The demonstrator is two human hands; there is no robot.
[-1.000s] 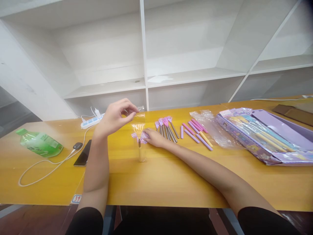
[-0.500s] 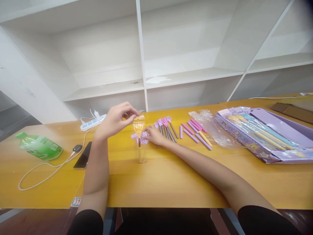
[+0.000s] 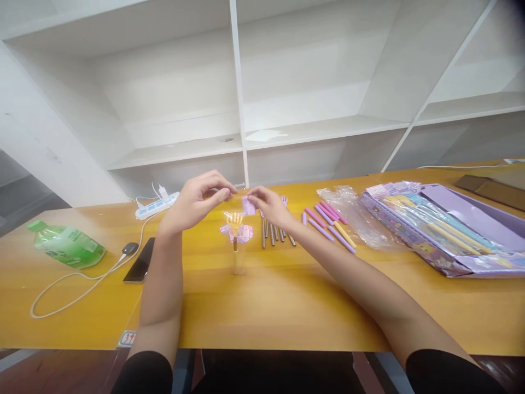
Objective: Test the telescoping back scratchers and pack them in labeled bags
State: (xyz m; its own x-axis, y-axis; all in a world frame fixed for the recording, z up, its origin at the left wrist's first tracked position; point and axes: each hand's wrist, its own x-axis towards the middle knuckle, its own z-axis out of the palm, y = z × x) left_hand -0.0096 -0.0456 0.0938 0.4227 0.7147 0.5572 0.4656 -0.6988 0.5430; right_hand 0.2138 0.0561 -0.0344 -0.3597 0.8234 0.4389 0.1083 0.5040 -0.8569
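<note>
My left hand (image 3: 200, 200) pinches the top edge of a clear plastic bag, which hangs over the table. Inside the bag is a back scratcher (image 3: 235, 221) with a yellow hand-shaped head and a metal rod. Close to the bag's top, my right hand (image 3: 268, 205) grips a small purple card (image 3: 248, 205) between thumb and fingers. More purple and pink cards (image 3: 245, 234) lie behind the bag. Several back scratchers with metal rods (image 3: 271, 234) lie under my right hand, their heads mostly covered by it.
Loose purple, pink and yellow handle tubes (image 3: 328, 219) lie to the right, beside crumpled clear plastic (image 3: 356, 219). A purple display box (image 3: 435, 249) holds bagged back scratchers. On the left are a green bottle (image 3: 68, 244), a phone (image 3: 140, 261), a cable and a power strip (image 3: 156, 206).
My right hand has lifted from the cards on the table up to the bag's top, with a purple card in its fingers. The left hand has barely moved.
</note>
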